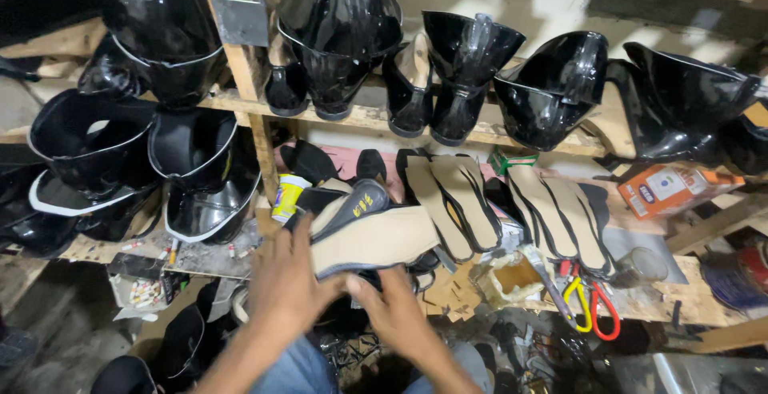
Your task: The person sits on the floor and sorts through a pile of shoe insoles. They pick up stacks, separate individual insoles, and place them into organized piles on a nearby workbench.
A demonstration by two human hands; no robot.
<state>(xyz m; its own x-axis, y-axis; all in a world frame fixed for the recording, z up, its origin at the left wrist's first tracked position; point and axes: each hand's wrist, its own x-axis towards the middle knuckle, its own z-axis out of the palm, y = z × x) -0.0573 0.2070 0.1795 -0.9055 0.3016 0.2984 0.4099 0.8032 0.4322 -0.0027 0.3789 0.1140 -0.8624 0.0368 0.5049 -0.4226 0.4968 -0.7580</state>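
Both my hands hold a small stack of tan shoe insoles (376, 238) with dark edges, just above my lap. My left hand (284, 282) grips the stack's left end, fingers curled over the top one. My right hand (392, 306) pinches the stack from below at its middle. Behind it, more tan insoles (452, 202) lie fanned on the wooden bench, and a further group of insoles (560, 210) rests to the right.
Glossy black shoe uppers (344, 26) crowd the wooden shelf (376, 116) and the left racks. Scissors with red and yellow handles (592, 302) lie on the bench (656, 302) at right, near an orange box (668, 188). A yellow glue can (286, 198) stands by the post.
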